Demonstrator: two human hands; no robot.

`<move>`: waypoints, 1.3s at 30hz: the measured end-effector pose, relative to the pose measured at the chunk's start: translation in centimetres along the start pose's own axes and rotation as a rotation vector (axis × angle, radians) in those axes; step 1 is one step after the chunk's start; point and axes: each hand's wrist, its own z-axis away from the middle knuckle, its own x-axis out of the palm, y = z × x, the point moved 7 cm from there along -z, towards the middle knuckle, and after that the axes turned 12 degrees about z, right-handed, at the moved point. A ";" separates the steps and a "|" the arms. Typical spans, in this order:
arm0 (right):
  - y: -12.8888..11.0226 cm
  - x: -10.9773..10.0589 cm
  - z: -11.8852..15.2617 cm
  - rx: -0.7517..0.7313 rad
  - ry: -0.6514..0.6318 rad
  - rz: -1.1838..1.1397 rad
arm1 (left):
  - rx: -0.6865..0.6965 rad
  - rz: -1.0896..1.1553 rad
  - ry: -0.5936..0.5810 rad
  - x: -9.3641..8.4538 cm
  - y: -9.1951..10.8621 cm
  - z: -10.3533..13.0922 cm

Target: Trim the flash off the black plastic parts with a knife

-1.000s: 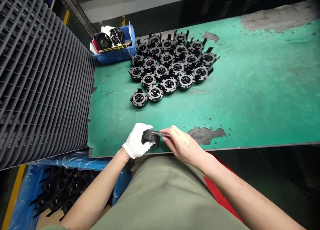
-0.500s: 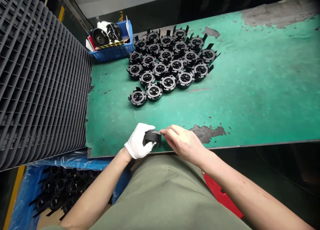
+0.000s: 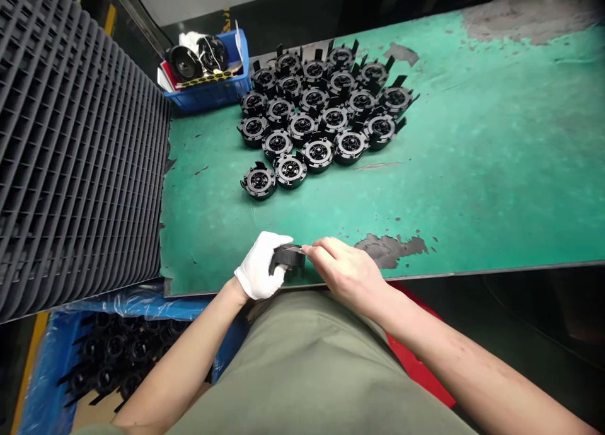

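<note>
My left hand (image 3: 263, 266), in a white glove, is closed round a black round plastic part (image 3: 289, 259) just above the table's front edge. The part is tilted, its side turned toward me. My bare right hand (image 3: 344, 268) pinches a thin silvery blade (image 3: 295, 250), whose tip lies against the upper rim of that part. The blade's handle, if it has one, is hidden by my fingers. Farther back on the green table (image 3: 472, 170) several black round plastic parts (image 3: 317, 152) with upright tabs stand close together in rows.
A blue bin (image 3: 212, 96) with black parts and papers stands at the back left. Stacked grey grid trays (image 3: 80, 157) rise along the left side. Below the table, a blue crate lined with plastic film (image 3: 51, 365) holds more black parts. Something red (image 3: 420, 359) shows at lower right.
The black part has turned slightly in my left hand, and the blade has shifted a little along its rim. The camera view has moved slightly.
</note>
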 end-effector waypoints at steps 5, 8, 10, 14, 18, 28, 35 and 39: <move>-0.3 0.4 0.4 -0.010 -0.033 0.000 | -0.011 -0.006 -0.003 0.0 0.0 -0.1; -0.4 0.5 0.5 -0.023 -0.048 0.023 | 0.002 -0.008 -0.001 0.0 0.1 -0.1; -0.5 0.4 0.6 -0.036 -0.044 0.031 | 0.015 -0.011 0.001 0.0 0.2 -0.1; -0.6 -0.1 0.5 -0.064 -0.023 0.039 | 0.033 -0.016 0.003 0.0 0.3 -0.1; -0.6 -0.1 0.5 -0.078 -0.026 0.051 | 0.047 -0.025 0.003 -0.1 0.5 -0.2; -0.4 -0.3 0.8 -0.097 0.063 0.025 | 0.106 -0.022 0.008 0.0 0.9 -0.3; 0.0 -0.2 1.0 -0.112 0.075 0.000 | 0.123 -0.009 -0.001 0.1 0.9 -0.4; 0.0 -0.4 0.7 -0.075 0.074 -0.010 | 0.124 -0.007 0.004 0.1 0.8 -0.4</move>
